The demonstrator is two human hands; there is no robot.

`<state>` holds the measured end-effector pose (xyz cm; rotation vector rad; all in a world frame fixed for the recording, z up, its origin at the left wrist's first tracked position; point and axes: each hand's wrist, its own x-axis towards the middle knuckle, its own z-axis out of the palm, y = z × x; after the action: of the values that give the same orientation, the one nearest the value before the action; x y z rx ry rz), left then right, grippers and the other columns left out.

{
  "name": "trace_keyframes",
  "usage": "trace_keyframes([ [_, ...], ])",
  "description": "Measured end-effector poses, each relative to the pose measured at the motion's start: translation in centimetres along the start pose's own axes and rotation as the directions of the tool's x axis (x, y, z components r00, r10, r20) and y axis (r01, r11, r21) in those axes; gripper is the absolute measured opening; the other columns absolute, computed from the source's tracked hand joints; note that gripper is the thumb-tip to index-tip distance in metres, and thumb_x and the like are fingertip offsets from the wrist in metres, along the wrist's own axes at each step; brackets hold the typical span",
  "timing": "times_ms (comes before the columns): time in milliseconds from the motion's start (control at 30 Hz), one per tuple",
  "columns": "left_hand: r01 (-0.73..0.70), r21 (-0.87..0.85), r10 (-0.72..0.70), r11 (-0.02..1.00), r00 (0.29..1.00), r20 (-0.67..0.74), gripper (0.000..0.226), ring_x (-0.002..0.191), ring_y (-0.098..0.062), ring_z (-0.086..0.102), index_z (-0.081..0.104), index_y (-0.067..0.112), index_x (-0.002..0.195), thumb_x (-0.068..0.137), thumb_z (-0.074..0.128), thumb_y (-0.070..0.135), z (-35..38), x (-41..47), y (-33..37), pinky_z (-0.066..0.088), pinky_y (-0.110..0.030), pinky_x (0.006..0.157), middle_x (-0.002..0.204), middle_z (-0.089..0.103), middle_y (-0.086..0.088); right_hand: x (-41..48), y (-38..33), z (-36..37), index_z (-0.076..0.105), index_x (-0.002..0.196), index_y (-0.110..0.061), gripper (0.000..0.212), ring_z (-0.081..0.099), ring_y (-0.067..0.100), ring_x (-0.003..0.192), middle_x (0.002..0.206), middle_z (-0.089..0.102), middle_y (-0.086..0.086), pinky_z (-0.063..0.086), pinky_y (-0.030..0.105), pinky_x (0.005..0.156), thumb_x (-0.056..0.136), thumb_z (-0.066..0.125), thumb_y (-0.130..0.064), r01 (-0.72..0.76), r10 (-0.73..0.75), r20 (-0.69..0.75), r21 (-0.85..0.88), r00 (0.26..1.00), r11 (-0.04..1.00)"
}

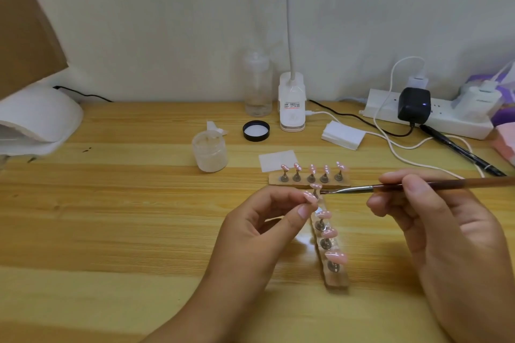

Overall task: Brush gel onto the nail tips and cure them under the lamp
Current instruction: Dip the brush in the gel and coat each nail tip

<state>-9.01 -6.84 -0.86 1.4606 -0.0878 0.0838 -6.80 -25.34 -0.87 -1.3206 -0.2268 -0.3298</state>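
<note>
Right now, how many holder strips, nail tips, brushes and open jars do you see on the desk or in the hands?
Holder strips: 2, the far strip and the near strip
Nail tips: 9 (5 on the far strip, 3 on the near strip, 1 pinched by the left hand)
Brush: 1, in the right hand
Open jar: 1
Total: 13

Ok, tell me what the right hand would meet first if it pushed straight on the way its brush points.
Probably the pink nail tip on the stand the left hand pinches, just beyond the brush in the right hand; depth is unclear.
</note>
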Motion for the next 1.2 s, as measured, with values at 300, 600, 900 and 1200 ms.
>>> trace_keyframes([
  [300, -0.008, 0.007, 0.008, 1.0, 1.0, 0.015, 0.01, 0.097, -0.005, 0.068, 0.074, 0.031, 0.085, 0.075, 0.07, 0.033, 0.04, -0.03, 0.11, 0.046, -0.006, 0.075, 0.095, 0.076, 0.005, -0.11, -0.1, 0.1, 0.077, 0.088, -0.02, 0.048, 0.07, 0.016, 0.07, 0.074, 0.072, 0.007, 0.055, 0.019, 0.073, 0.067, 0.076, -0.063, -0.04, 0.039, 0.016, 0.028, 0.999, 0.999],
  [600, 0.016, 0.031, -0.016, 0.999, 1.0, -0.005, 0.01, 0.094, -0.001, 0.066, 0.071, 0.033, 0.085, 0.079, 0.064, 0.033, -0.05, -0.1, -0.11, 0.045, -0.007, 0.074, 0.093, 0.075, 0.008, -0.41, -0.23, 0.05, 0.075, 0.08, -0.019, 0.034, 0.066, 0.016, 0.066, 0.071, 0.068, 0.007, 0.055, 0.02, 0.072, 0.075, 0.076, -0.052, -0.04, 0.04, 0.087, -0.001, 0.995, 0.999],
  [900, 0.012, 0.072, -0.012, 0.997, 1.0, -0.01, 0.014, 0.091, 0.001, 0.066, 0.074, 0.037, 0.088, 0.08, 0.062, 0.036, -0.14, -0.06, -0.24, 0.047, -0.009, 0.076, 0.093, 0.074, 0.012, -0.22, -0.05, -0.37, 0.077, 0.085, -0.019, 0.017, 0.07, 0.02, 0.078, 0.086, 0.072, 0.004, 0.055, 0.02, 0.075, 0.082, 0.061, -0.026, -0.018, 0.017, 0.066, 0.011, 0.998, 1.0],
  [1200, 0.013, 0.045, -0.011, 0.999, 0.999, -0.032, 0.017, 0.091, -0.002, 0.067, 0.076, 0.033, 0.086, 0.072, 0.069, 0.039, -0.01, -0.02, 0.16, 0.045, -0.005, 0.071, 0.093, 0.075, 0.01, -0.21, -0.29, -0.04, 0.076, 0.089, -0.018, 0.045, 0.071, 0.023, 0.078, 0.08, 0.073, 0.01, 0.056, 0.023, 0.076, 0.071, 0.074, -0.059, -0.024, 0.023, 0.049, 0.017, 0.999, 1.0],
])
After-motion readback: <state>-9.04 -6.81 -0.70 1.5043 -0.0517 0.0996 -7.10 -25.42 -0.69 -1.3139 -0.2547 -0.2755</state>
